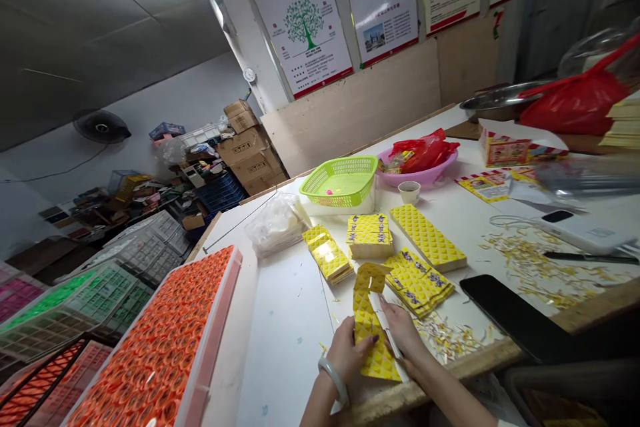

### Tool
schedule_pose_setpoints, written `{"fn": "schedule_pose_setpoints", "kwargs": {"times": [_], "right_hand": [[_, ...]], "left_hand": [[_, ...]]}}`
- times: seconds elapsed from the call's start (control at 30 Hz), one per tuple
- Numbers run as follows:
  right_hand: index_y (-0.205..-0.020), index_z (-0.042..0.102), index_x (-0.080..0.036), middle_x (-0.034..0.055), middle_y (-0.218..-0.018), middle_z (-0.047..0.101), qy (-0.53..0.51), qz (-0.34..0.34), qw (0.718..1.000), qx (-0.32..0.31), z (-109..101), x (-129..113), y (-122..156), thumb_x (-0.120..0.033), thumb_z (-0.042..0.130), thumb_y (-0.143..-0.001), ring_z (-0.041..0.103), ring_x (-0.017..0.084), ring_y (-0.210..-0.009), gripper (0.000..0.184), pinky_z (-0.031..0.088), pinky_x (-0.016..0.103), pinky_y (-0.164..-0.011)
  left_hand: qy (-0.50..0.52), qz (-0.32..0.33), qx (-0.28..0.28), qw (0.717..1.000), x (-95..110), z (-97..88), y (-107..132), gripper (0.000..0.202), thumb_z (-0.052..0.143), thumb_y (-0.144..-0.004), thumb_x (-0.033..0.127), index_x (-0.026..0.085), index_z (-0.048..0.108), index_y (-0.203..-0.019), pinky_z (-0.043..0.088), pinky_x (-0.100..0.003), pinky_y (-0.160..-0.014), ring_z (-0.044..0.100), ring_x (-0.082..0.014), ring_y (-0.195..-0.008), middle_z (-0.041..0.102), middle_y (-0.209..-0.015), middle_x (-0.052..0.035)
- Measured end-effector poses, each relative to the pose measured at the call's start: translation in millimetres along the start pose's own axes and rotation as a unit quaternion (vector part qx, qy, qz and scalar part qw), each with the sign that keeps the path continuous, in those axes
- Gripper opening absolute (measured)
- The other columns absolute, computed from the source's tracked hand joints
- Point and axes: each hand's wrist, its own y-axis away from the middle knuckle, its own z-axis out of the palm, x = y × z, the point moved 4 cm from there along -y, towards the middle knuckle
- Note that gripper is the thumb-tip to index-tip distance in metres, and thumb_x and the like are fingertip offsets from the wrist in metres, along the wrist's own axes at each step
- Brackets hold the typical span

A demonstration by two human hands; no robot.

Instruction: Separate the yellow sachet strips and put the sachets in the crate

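My left hand (351, 349), with a pale bangle at the wrist, grips the lower left side of a yellow patterned card sheet (369, 320). The sheet stands tilted and bent near the table's front edge, and small slits show in it. My right hand (404, 330) is closed on its right side, where a white edge or underside shows; some fingers are hidden behind it. Just beyond are a fanned pile of yellow printed cards (417, 283), a neat card stack (370, 237), a left-hand card pile (327, 253) and a long yellow stack (427, 237).
Yellow and white paper scraps (450, 337) lie beside my right arm, near a black phone (515, 313). A tray of orange round pieces (170, 333) stands left. Farther back are a green basket (340, 197), a pink basin (425, 177), a small cup (409, 192) and a plastic bag (277, 223).
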Motion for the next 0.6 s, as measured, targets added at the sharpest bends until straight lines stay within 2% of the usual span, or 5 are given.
{"fn": "schedule_pose_setpoints", "kwargs": {"times": [0.1,0.2,0.47,0.53,0.6], "right_hand": [[-0.062,0.054,-0.018,-0.0008,-0.049,0.055,-0.016,0.006,1.000,-0.007,2,-1,1,-0.071,0.061,-0.057,0.053,0.014,-0.048,0.054,0.044,0.025,-0.049],[-0.063,0.054,-0.018,-0.0023,-0.046,0.053,-0.025,0.016,0.999,-0.015,4,-2,4,-0.069,0.061,-0.058,0.051,0.013,-0.044,0.051,0.044,0.026,-0.047],[-0.062,0.054,-0.019,-0.0032,-0.040,0.049,-0.024,0.030,0.999,-0.019,4,-8,9,-0.067,0.063,-0.060,0.042,0.011,-0.035,0.049,0.032,0.025,-0.036],[-0.063,0.054,-0.019,-0.0020,-0.045,0.053,-0.028,0.022,0.999,-0.017,3,-8,9,-0.068,0.063,-0.059,0.046,0.012,-0.039,0.050,0.035,0.025,-0.038],[-0.063,0.053,-0.019,-0.0019,-0.046,0.053,-0.029,0.017,0.999,-0.013,3,-7,8,-0.069,0.063,-0.058,0.048,0.013,-0.041,0.051,0.037,0.025,-0.040]], "left_hand": [[0.052,0.008,-0.043,0.998,-4,12.1,4,0.052,0.056,-0.073,0.061,0.014,0.061,-0.094,0.050,-0.032,-0.074,0.063,-0.0214,-0.079,0.067,-0.087,-0.0077],[0.061,0.011,-0.037,0.997,-8,17.7,4,0.052,0.048,-0.078,0.063,0.014,0.061,-0.090,0.051,-0.031,-0.070,0.063,-0.0195,-0.072,0.068,-0.083,-0.0073],[-0.098,-0.016,0.112,0.989,-2,3.1,13,0.048,0.055,-0.075,0.063,0.018,0.058,-0.060,0.044,-0.037,-0.073,0.059,-0.0283,-0.077,0.062,-0.067,-0.0094],[-0.175,-0.051,0.145,0.973,4,-4.9,20,0.049,0.057,-0.073,0.064,0.019,0.055,-0.056,0.042,-0.041,-0.076,0.059,-0.0309,-0.077,0.058,-0.062,-0.0095],[-0.270,-0.064,0.184,0.943,14,-16.4,28,0.046,0.062,-0.070,0.064,0.018,0.059,-0.065,0.041,-0.042,-0.077,0.058,-0.0315,-0.079,0.058,-0.067,-0.0095]]}}
